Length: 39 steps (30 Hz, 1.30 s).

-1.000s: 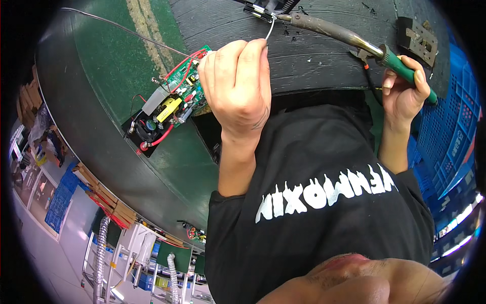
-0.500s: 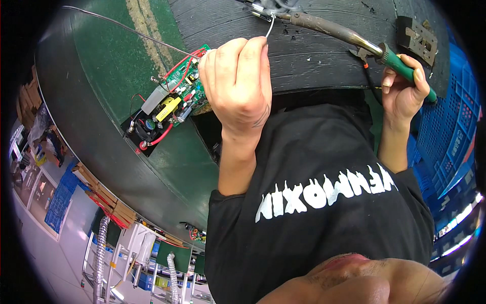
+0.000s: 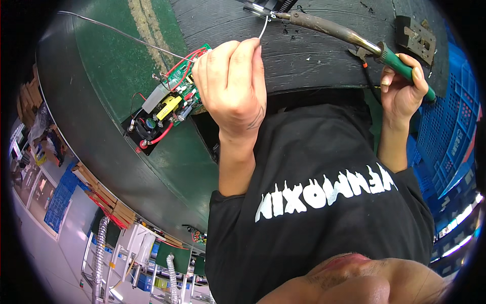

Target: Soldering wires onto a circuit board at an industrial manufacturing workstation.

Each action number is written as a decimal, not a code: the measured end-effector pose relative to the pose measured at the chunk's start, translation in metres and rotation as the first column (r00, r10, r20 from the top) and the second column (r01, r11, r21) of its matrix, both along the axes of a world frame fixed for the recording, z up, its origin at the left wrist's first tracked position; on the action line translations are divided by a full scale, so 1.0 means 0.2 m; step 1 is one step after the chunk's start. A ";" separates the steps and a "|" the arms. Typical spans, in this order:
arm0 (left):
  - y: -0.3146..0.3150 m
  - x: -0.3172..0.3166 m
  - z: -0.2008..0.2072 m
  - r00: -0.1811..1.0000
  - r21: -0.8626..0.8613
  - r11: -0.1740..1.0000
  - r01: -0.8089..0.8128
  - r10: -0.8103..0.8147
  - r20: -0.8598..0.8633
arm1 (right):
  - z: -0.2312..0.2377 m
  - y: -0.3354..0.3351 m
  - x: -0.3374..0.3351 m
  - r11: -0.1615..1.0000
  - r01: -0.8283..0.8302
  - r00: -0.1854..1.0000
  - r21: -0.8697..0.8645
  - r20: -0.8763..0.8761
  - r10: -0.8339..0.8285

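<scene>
My left hand (image 3: 230, 83) is closed on a strand of solder wire (image 3: 121, 33). The wire's long tail trails off to the far left, and its short end rises from my fingertips to a small shiny metal piece (image 3: 260, 9) at the top edge, partly cut off. My right hand (image 3: 404, 96) grips the green handle of a soldering iron (image 3: 349, 36). The iron's tip meets or nearly meets that metal piece beside the wire's end. Left of my left hand lies a green circuit board (image 3: 177, 96) with red wires, a yellow transformer and a black fan.
Cutters (image 3: 362, 55) with an orange-marked handle lie below the iron. A worn metal plate (image 3: 416, 40) sits at the far right of the black work surface (image 3: 314, 66). Blue plastic crates (image 3: 453, 121) stand beside it. Shelves and flexible ducts (image 3: 101, 253) show at lower left.
My left hand has shifted slightly left, with the solder wire. The smoke around the iron's tip has cleared, showing a dark ridged part behind. My right hand and the iron look almost unmoved.
</scene>
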<state>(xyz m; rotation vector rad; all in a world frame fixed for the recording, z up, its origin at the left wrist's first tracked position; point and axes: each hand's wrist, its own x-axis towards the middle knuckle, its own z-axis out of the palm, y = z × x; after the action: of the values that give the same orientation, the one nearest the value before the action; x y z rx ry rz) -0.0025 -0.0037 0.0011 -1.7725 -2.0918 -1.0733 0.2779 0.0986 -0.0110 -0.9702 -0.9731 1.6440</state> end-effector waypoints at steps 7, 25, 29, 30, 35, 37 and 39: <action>-0.06 0.01 0.08 1.000 0.021 1.000 0.008 -0.008 -0.022 | 0.01 0.00 0.00 1.000 0.006 1.000 0.005 -0.004 -0.006; -0.49 -0.64 0.41 0.754 0.033 0.818 -0.574 0.543 -0.369 | 0.02 -0.04 0.07 0.999 0.034 0.999 -0.020 -0.022 -0.034; -0.54 -0.78 0.31 0.787 -0.128 0.825 -0.551 0.463 -0.407 | 0.01 -0.03 0.07 0.998 0.040 0.999 -0.038 -0.007 -0.040; -0.51 -0.73 0.30 0.821 -0.135 0.835 -0.533 0.471 -0.322 | 0.01 -0.03 0.07 0.998 0.044 0.999 -0.038 -0.002 -0.044; -0.45 -0.69 0.23 0.893 -0.241 0.875 -0.421 0.353 -0.277 | -0.02 -0.01 0.05 0.995 0.071 0.997 -0.066 0.044 -0.068; -0.43 -0.68 0.22 0.906 -0.242 0.884 -0.399 0.338 -0.256 | -0.03 -0.01 0.04 0.995 0.074 0.996 -0.071 0.052 -0.070; -0.43 -0.66 0.23 0.897 -0.231 0.867 -0.441 0.437 -0.073 | -0.03 -0.01 0.04 0.994 0.077 0.996 -0.075 0.061 -0.072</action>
<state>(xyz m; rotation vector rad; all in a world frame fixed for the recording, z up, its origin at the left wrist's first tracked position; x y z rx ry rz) -0.1346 -0.0897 0.0464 -1.2732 -2.5328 -0.6946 0.2855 0.0969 -0.0173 -1.0993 -0.9062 1.6090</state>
